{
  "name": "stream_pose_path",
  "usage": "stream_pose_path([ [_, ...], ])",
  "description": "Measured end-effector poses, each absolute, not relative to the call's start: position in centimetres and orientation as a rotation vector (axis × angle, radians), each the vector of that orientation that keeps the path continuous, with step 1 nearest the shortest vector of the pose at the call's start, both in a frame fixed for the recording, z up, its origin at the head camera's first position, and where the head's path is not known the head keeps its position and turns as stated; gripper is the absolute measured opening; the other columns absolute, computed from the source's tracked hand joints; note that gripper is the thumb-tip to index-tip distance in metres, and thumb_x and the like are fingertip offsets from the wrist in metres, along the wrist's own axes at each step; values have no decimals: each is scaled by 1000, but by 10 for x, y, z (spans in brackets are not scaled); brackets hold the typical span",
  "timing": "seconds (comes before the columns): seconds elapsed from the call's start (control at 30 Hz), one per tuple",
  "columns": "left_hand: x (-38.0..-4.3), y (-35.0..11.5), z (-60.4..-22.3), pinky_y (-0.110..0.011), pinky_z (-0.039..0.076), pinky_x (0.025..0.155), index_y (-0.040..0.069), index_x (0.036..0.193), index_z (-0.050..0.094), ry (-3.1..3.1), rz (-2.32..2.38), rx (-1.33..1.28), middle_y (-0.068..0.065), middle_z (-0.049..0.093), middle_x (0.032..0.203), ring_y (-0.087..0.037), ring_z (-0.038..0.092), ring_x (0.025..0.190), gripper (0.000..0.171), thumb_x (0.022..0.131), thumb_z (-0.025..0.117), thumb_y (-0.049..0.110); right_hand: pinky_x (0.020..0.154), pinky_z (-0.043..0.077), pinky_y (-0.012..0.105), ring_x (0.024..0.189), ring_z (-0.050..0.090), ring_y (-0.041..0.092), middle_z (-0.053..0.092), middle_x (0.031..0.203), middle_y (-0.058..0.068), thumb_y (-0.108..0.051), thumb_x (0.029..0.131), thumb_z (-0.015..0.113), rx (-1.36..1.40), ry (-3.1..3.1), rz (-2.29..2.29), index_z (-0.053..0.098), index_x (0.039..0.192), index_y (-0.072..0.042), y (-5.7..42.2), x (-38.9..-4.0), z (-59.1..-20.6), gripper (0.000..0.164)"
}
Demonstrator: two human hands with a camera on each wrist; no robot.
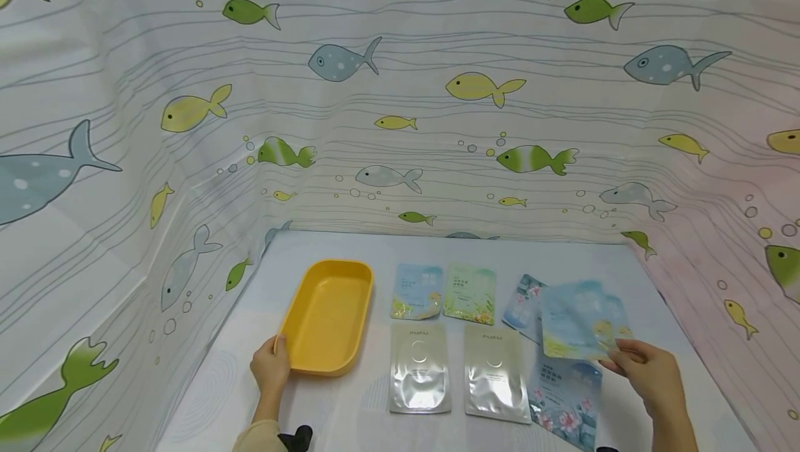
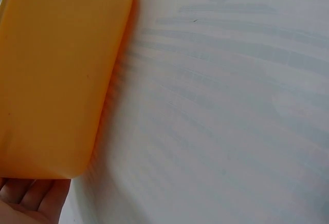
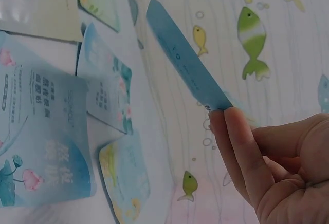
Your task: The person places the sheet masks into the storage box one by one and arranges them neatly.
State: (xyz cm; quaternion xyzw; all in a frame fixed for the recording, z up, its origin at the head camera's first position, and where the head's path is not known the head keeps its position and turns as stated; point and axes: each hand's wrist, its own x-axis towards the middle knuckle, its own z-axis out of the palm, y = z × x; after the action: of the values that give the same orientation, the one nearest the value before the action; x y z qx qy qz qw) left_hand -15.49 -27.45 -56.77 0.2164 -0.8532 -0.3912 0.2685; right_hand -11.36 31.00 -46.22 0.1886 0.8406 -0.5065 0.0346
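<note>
My left hand [image 1: 271, 363] grips the near left edge of a yellow plastic tray [image 1: 328, 320], its fingers [image 2: 38, 196] showing below the tray's end in the left wrist view. At the right, my right hand [image 1: 650, 375] pinches a light blue sachet [image 1: 571, 323] by its lower right corner. The right wrist view shows this sachet [image 3: 185, 54] nearly edge-on, held above the table between thumb and fingers. Beneath and behind it lie another light blue sachet [image 3: 126, 178] and two darker blue flower-printed sachets [image 1: 565, 396], one partly covered.
Two silver sachets [image 1: 420, 369] lie side by side at the middle front. Behind them are a light blue sachet [image 1: 417, 290] and a green one [image 1: 470, 292]. A fish-printed curtain [image 1: 437, 139] closes off the table's back and sides.
</note>
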Motion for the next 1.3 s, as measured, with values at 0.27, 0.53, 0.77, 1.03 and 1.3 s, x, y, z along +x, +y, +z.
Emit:
stream_pose_path([
  [0.27,-155,-275,-568,-58,44,83,-17,99,63,-2299,-1065,588,-35,62,98,-54,57,94,24,92,52,3,71,54,23,67,70,14,68,91,20,-1,91,51,452,2594,-1585,39,126,23,293,-119,-465,44],
  [0.53,-156,-275,-568,-58,44,83,-17,99,63,-2291,-1071,604,-35,62,98,-53,57,95,25,92,52,4,73,55,25,68,70,13,66,97,27,0,92,52,403,2571,-1600,41,125,23,279,-124,-470,41],
  [0.77,-155,-275,-568,-58,44,83,-17,99,63,-2296,-1058,610,-35,62,98,-54,57,94,25,92,53,4,72,55,27,69,70,14,63,100,31,2,93,50,385,2545,-1627,39,125,24,267,-129,-469,41],
  [1.03,-155,-274,-568,-58,43,83,-17,99,63,-2290,-1075,608,-35,62,98,-54,57,95,24,91,53,3,70,55,24,69,70,15,67,93,26,5,90,52,324,2536,-1709,44,121,23,249,-137,-467,37],
  [1.3,-155,-273,-568,-58,44,83,-17,99,63,-2286,-1066,610,-35,62,98,-54,57,95,24,91,53,4,70,54,23,67,69,14,68,87,19,4,90,54,309,2516,-1711,46,121,21,234,-144,-461,37],
])
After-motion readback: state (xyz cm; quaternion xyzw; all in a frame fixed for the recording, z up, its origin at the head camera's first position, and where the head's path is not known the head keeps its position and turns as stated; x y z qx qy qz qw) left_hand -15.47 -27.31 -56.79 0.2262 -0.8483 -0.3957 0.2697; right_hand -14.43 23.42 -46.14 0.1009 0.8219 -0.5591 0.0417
